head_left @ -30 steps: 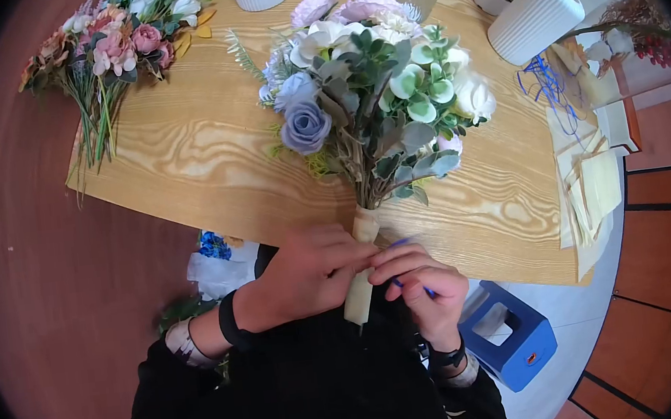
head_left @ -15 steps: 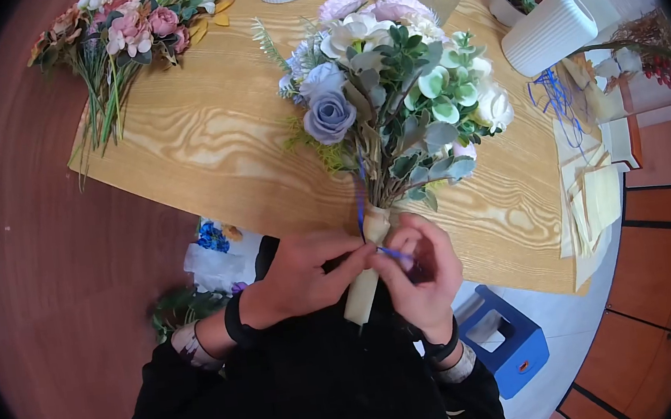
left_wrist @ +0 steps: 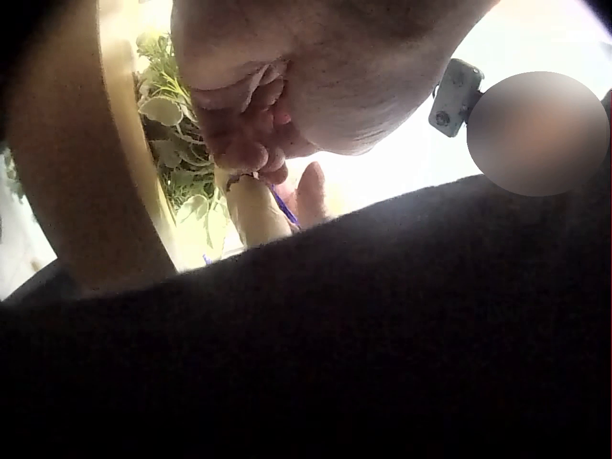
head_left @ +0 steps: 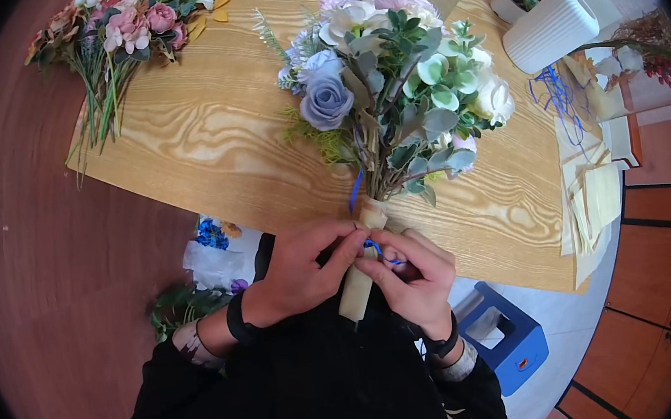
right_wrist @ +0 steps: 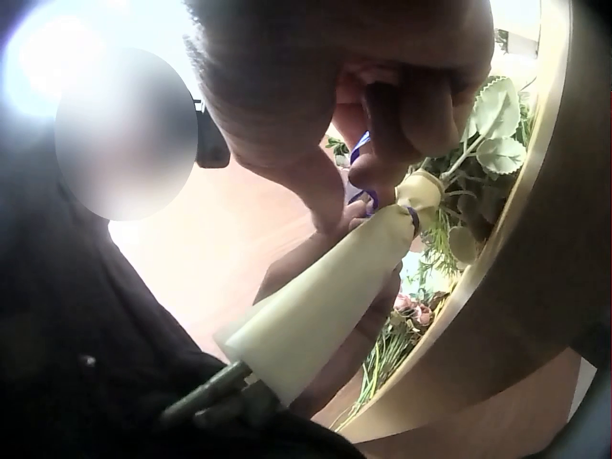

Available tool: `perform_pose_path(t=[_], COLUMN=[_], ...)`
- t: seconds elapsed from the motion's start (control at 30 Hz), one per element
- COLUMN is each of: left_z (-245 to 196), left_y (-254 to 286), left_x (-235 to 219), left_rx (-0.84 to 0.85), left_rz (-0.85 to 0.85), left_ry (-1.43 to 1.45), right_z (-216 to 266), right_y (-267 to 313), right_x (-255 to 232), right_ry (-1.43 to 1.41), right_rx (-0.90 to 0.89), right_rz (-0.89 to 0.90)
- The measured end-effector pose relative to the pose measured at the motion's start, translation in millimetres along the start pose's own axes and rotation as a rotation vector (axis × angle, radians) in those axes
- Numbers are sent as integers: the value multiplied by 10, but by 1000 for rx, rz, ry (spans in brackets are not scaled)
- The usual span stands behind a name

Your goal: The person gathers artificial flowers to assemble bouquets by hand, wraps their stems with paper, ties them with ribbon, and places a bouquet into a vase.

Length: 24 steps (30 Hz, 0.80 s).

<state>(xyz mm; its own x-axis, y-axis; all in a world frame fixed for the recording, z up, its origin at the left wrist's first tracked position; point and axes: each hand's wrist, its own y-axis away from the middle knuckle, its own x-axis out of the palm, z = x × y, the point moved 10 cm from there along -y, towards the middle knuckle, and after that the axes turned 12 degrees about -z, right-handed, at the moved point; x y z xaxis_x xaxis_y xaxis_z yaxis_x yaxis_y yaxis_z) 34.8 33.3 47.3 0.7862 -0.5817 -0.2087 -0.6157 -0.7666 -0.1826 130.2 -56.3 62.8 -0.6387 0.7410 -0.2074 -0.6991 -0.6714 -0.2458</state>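
Observation:
A bouquet of artificial flowers [head_left: 328, 102] lies on the wooden table, its bound stems reaching past the near edge towards the body. Pale cream wrapping [head_left: 355, 292] covers the stem handle, and bare stem ends [right_wrist: 206, 394] stick out of its bottom. Thin blue ribbon [head_left: 356, 191] circles the handle's upper part, one end rising beside the stems. At the knot my left hand [head_left: 302, 264] pinches the ribbon between thumb and fingers. My right hand [head_left: 418, 281] pinches the ribbon from the other side, fingers curled, with a blue loop [right_wrist: 361, 148] showing at its fingertips.
Pink and white flowers [head_left: 138, 30] lie at the table's far left. To the right are a tilted white ribbed vase [head_left: 550, 30], tangled blue ribbon [head_left: 559, 100] and cream paper sheets [head_left: 598, 196]. A blue stool [head_left: 506, 343] stands below the right table edge.
My right hand has moved in from lower right, then closer to the left fingertips at the knot. One ribbon end now stands up left of the stems. The head view shifted slightly.

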Motion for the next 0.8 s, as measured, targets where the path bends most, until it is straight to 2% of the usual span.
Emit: perform_pose_path(t=[0.03,0.07,0.1,0.17,0.23,0.3,0.37,0.43,0.5,0.63,0.7,0.73,0.8], left_z=[4,-63,-133,-176,-203,-174,-192,-188,-53,-16,-296,-301,-487], left_y=[-5,-8,-5,-9,-6,-8,-20,-4,5,5,93,93,142], left_x=[4,-7,-21,-25,-25,-8,2,24,-16,-125,-126,-133,-112], left_rx=[1,82,163,202,241,231,230,228,93,-12,455,451,623], left_rz=[0,-21,-42,-40,-38,-12,18,46,-20,-99,-31,-33,-75], left_ry=[0,-23,-46,-59,-71,-9,-16,-25,15,104,-134,-138,-270], right_z=[-50,-103,-133,-89,-136,-212,-322,-290,-224,-179,-192,-196,-200], right_y=[-1,1,3,3,-16,-10,8,-27,-47,-54,-30,-14,-8], right_x=[6,13,21,37,77,120,131,108,109,98,114,118,126], right_ry=[24,47,47,-8,-17,-25,-185,-129,-72,-58,-63,-59,-59], right_rx=[42,83,83,-27,15,57,114,68,22,63,82,85,86], right_rz=[4,8,8,4,46,85,65,74,78,24,31,30,27])
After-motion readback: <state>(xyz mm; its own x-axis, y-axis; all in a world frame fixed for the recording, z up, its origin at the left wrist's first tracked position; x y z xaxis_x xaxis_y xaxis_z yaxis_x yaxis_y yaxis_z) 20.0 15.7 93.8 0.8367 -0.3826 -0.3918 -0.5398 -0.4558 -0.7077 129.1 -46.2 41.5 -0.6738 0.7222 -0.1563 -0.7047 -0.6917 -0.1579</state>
